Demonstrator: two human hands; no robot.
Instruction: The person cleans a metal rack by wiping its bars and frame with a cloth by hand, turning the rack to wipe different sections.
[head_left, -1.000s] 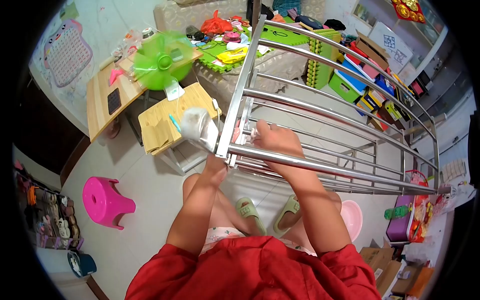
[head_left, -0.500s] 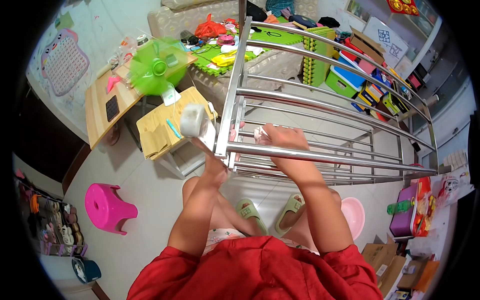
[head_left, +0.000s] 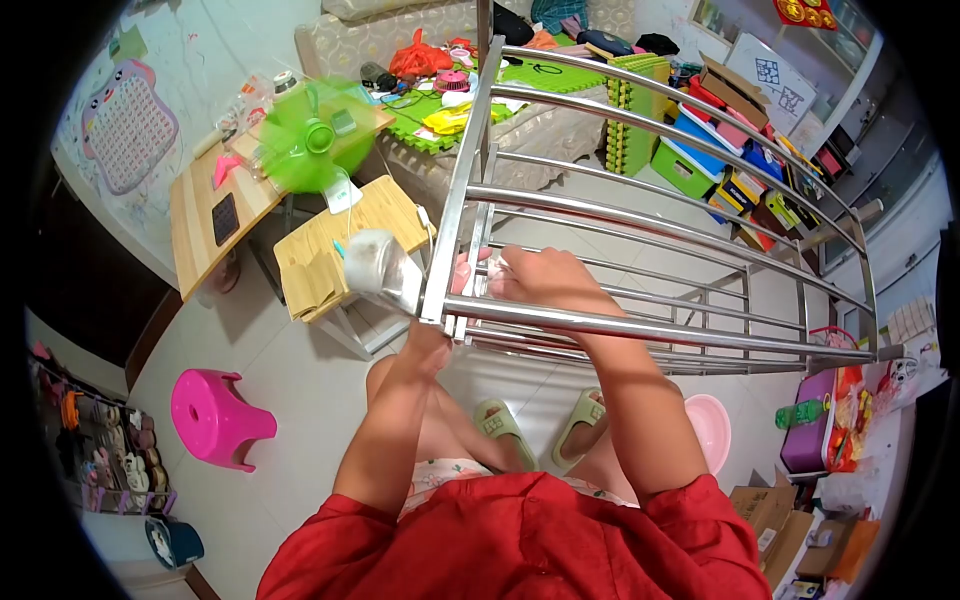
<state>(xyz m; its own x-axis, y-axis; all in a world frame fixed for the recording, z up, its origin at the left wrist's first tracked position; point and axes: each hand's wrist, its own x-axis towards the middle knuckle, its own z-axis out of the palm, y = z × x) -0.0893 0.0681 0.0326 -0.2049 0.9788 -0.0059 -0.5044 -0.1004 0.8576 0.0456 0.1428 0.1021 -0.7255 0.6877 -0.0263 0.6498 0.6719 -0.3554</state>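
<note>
A metal rack [head_left: 640, 322] of shiny curved bars lies across the view in front of me. My left hand [head_left: 468, 272] is at its near left corner, mostly hidden behind the posts, with pinkish fingers showing between them. A whitish roll-like object [head_left: 378, 265] sticks out left of that corner, just above my left wrist; what bears it is hidden. My right hand [head_left: 545, 275] reaches between the bars, its fingers closed around a pale crumpled piece [head_left: 500, 277] close to the left post.
A small wooden table [head_left: 380, 210] and a desk [head_left: 192, 245] with a spinning green fan [head_left: 318, 138] stand at the left. A pink stool [head_left: 215, 418] is on the floor. A pink basin [head_left: 708, 430] sits right of my legs.
My right hand and the pale piece shifted right, then back left toward the post. The whitish object swung slightly left and down. The rack moved a little left in view.
</note>
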